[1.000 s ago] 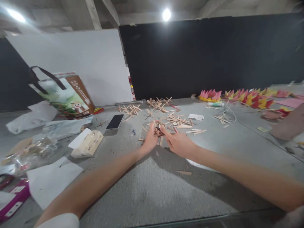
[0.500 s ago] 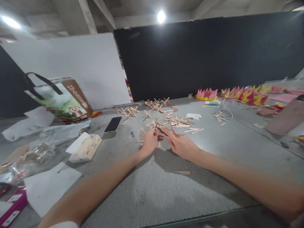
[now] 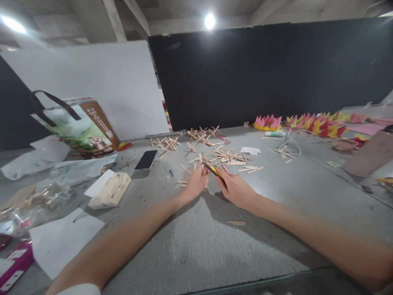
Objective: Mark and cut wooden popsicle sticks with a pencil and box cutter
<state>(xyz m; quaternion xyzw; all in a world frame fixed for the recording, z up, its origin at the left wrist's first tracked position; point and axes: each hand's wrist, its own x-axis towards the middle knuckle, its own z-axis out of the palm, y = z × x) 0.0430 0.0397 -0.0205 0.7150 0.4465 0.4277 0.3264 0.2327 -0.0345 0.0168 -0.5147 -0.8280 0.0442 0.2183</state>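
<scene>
My left hand (image 3: 196,181) is closed, its fingertips pinching what looks like a wooden craft stick (image 3: 200,158), mostly covered by the fingers. A yellow and black utility knife (image 3: 212,169) is gripped in my right hand (image 3: 238,189), its front end pointing left at the left fingertips. Whether the blade touches the stick I cannot make out. Just beyond the hands lies a heap of loose craft sticks (image 3: 229,155). Farther back are sticks joined into crossed shapes (image 3: 201,136), and a single stick (image 3: 236,223) lies nearer to me.
On the left are a phone (image 3: 146,159), a cream-coloured block (image 3: 110,190), white paper (image 3: 64,239), plastic bags and a printed carrier bag (image 3: 89,129). Pink and yellow paper flowers (image 3: 319,123), a glue stick-like tube (image 3: 274,134), a white cable (image 3: 293,143) and a brownish bottle (image 3: 370,153) stand or lie right.
My right hand has turned slightly, so more of the knife's yellow side shows. My left hand has shifted a little to the right, its fingers still closed.
</scene>
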